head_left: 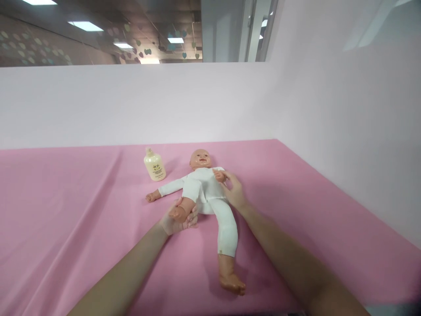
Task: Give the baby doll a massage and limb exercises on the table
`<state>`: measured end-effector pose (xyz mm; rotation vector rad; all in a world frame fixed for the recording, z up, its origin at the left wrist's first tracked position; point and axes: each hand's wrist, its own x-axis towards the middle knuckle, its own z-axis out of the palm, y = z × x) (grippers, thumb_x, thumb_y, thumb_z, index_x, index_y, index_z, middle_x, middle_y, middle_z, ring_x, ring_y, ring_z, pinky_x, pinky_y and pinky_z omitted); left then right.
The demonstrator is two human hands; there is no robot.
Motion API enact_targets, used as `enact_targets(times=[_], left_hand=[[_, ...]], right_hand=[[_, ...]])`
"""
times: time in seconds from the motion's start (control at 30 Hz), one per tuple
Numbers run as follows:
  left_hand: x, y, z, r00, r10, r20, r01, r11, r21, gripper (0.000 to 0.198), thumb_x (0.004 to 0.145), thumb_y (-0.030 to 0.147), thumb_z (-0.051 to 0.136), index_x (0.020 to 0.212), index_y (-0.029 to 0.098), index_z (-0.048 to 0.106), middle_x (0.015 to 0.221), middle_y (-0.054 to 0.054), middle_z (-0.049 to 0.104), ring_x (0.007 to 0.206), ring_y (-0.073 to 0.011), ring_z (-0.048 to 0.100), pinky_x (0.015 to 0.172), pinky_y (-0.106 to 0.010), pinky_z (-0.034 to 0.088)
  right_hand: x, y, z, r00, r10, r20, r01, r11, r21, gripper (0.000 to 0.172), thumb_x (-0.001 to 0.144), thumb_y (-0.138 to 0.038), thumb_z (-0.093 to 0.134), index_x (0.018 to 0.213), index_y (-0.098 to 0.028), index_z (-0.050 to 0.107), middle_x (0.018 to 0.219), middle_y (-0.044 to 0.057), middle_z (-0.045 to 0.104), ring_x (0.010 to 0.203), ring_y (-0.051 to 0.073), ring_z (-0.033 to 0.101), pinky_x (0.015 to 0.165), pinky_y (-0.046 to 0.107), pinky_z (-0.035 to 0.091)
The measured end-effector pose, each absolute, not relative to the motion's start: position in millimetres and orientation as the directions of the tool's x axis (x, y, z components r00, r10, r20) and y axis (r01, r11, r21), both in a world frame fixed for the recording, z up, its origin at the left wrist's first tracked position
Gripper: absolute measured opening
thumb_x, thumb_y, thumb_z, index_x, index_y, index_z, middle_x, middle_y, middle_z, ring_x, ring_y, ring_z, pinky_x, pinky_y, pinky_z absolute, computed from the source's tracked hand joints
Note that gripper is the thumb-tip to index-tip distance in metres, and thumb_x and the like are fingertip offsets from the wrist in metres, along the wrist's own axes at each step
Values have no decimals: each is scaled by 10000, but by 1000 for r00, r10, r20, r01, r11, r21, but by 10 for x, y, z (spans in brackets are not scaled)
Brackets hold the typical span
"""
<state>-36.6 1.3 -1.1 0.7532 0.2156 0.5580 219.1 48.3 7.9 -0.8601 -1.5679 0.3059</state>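
A baby doll [205, 186] with a white cloth body lies face up, its head toward the wall. My left hand [177, 219] is wrapped round the doll's lower leg on the left, which is bent up over the body. The doll's small hand on the right is held by my right hand [233, 189], with the fingers closed near its chest. The doll's other arm stretches out to the left, and its other leg points toward me. A pale yellow pump bottle [155, 166] stands upright, left of the doll's head.
Pink cloth [82, 210] with folds at the left covers the surface. A white wall [131, 103] rises behind it, and another white wall [355, 114] borders the right side. Above the back wall is a glass pane.
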Motion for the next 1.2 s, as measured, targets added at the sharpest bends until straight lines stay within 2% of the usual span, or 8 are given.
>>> enact_targets(times=[0.13,0.27,0.5,0.6,0.73,0.83,1.0,1.2], left_hand=[[-410,-67,-68,963,260,76,-205,516,832,585,662,694,705,877,161,599,664,-41,591,625,-204,594,780,-439,516],[-378,-146,35,996,-73,-46,73,440,895,584,553,583,828,936,175,661,763,-113,682,722,-303,681,814,-512,525],[-283,-174,190,968,-217,-128,181,242,953,490,584,410,879,991,172,744,875,-92,733,870,-328,733,746,-407,592],[-287,-199,245,967,-164,-194,225,201,953,423,601,381,876,959,197,747,911,-63,734,906,-316,730,737,-387,598],[-320,-207,235,961,-148,-235,267,260,928,439,601,399,863,965,199,722,870,-81,714,852,-342,722,711,-468,584],[-348,-171,88,985,-140,-106,153,393,907,533,525,514,870,899,174,702,696,-90,669,701,-342,699,725,-531,563],[-360,-111,-108,949,274,153,-286,553,782,611,547,766,723,728,199,588,497,-7,508,568,-239,613,780,-551,534],[-289,-66,32,747,664,38,-539,571,619,503,748,652,657,821,166,550,596,32,472,667,-180,561,863,-473,508]], right_hand=[[2329,618,142,316,744,589,10,618,-786,623,819,-351,717,1393,-222,512,1449,117,544,1306,244,552,1122,448,441],[2527,727,147,506,712,487,-83,602,-794,732,778,-347,727,1444,-214,452,1538,130,433,1388,255,467,1153,456,392],[2763,916,-151,580,807,110,-309,344,-887,703,781,-328,674,1440,-254,442,1449,103,525,1285,241,574,1041,421,526],[2815,979,-244,555,824,110,-295,319,-901,700,795,-368,658,1449,-272,429,1460,88,514,1298,240,565,1041,417,536],[2793,947,-229,525,824,214,-176,351,-920,713,836,-427,610,1487,-263,368,1496,111,472,1319,249,548,1030,438,543],[2692,862,-116,503,790,351,-78,445,-892,734,858,-442,603,1508,-245,324,1541,137,418,1350,258,515,1028,459,532],[2484,694,40,292,720,629,165,610,-775,680,890,-421,618,1478,-189,368,1521,171,443,1367,252,492,1099,444,464],[2345,504,50,-79,623,778,551,678,-486,435,943,-354,557,1369,-273,524,1350,78,623,1270,249,570,1116,479,447]])
